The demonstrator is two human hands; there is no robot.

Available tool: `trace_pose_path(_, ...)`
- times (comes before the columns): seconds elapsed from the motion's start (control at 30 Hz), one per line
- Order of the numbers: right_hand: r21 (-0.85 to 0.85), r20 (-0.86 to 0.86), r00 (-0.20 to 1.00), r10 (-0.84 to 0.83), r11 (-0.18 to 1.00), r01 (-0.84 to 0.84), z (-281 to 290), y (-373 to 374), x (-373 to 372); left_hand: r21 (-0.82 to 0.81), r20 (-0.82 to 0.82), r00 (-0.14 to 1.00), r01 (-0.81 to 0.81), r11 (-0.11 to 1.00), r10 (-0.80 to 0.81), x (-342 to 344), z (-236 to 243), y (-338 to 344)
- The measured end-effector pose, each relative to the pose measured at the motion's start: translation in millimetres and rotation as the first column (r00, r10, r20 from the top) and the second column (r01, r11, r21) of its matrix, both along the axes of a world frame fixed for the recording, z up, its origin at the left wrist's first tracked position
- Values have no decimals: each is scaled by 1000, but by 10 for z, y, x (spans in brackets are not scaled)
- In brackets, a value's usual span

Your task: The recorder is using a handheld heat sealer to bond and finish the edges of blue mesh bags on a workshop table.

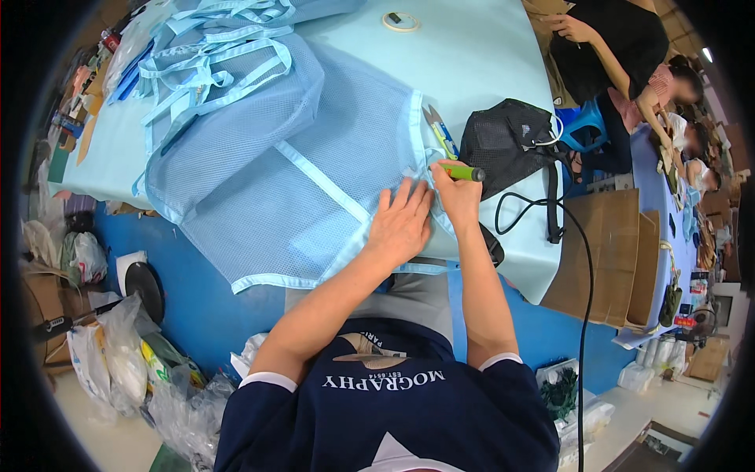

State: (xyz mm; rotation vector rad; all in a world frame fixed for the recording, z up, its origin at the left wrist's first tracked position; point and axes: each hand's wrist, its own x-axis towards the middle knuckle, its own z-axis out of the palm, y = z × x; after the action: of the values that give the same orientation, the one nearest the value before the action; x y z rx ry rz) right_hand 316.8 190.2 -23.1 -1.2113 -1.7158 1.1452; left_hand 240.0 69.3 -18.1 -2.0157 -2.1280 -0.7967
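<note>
A light blue mesh fabric piece (283,204) with paler binding tape spreads over the front of the table. My left hand (399,220) lies on it, fingers stretched out and pressing the mesh beside its right edge. My right hand (458,193) grips a short green cylindrical tool (470,172) at that bound edge, just right of my left fingertips; the tool's tip is hidden. Just beyond my right hand lie thread snips (440,132). A black mesh bag (497,141) with straps and a cord sits to their right.
More blue mesh pieces (208,39) are heaped back left. A tape roll (400,21) lies on the table (358,39). Cardboard (590,259) and a black cord (587,299) are at the right; co-workers (602,47) work beyond. Plastic bags (118,354) lie low left.
</note>
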Motion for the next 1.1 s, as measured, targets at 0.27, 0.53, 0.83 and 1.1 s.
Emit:
trace_pose_path(0.27,-68,-175,985,3,998,-15,-59,8,15,-29,-10,1000,-11,1000,11,7,-3,9)
trace_pose_path(0.53,-78,-23,1000,21,997,-22,89,-37,1,-50,2,1000,-2,999,2,3,20,19)
trace_pose_path(0.83,-117,-191,980,45,991,-69,15,-55,48,-8,-25,1000,3,1000,-3,21,16,-15)
trace_pose_path(1.1,27,-145,985,88,996,-85,-147,45,12,88,100,987,120,989,-128,-4,74,-256)
